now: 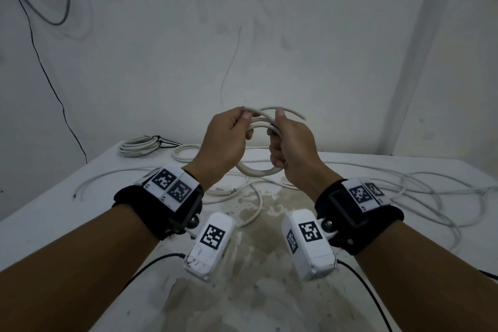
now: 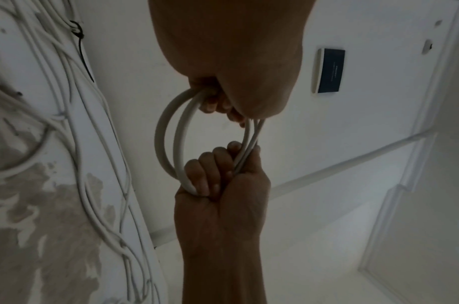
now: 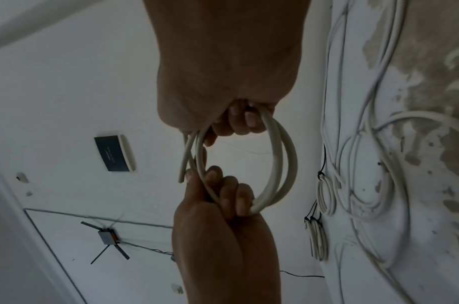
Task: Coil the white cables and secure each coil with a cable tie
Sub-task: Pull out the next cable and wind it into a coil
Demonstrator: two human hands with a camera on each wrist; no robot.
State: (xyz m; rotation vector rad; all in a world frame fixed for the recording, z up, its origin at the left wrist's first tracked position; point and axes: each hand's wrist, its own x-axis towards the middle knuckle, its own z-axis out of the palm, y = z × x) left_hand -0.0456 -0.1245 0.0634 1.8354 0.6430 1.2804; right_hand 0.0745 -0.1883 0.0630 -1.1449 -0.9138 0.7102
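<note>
Both hands hold one small coil of white cable (image 1: 256, 171) in the air above the table (image 1: 67, 213). My left hand (image 1: 245, 119) pinches the coil's top left between thumb and forefinger, and its other fingers curl round the loops. My right hand (image 1: 277, 129) grips the right side in a fist. In the left wrist view the coil (image 2: 164, 133) runs from my left hand (image 2: 215, 102) to my right hand (image 2: 218, 183). The right wrist view shows the coil (image 3: 288, 160) and a short free end (image 3: 182, 174) sticking out beside my left hand (image 3: 223, 197). No cable tie is on this coil.
A tied coil (image 1: 138, 146) with a black cable tie (image 1: 161, 140) lies at the table's back left. Loose white cables (image 1: 404, 186) sprawl over the middle and right of the table. More tied coils (image 3: 318, 240) show in the right wrist view. The wall stands close behind the table.
</note>
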